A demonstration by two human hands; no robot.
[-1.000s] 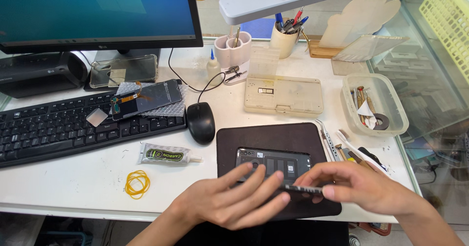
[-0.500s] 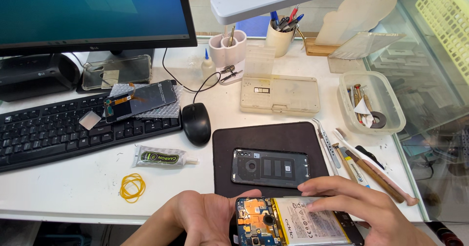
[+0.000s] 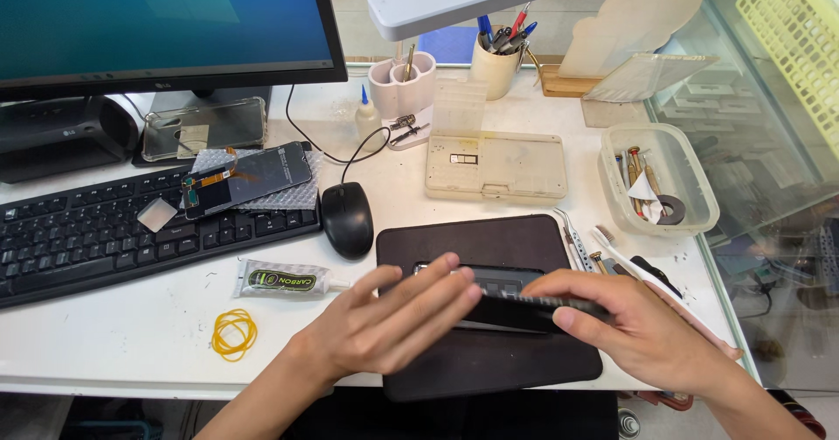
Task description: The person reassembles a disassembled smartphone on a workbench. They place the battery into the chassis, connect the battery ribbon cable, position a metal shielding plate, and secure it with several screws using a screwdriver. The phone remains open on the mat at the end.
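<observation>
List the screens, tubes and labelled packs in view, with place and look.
Monitor: back left, wide, lit blue-teal, black frame.
Loose phone screen: on bubble wrap over the keyboard, dark, slim.
Glue tube: in front of the keyboard, lying flat, grey with black-and-yellow label.
Parts box: centre, flat, clear-beige, small sticker.
</observation>
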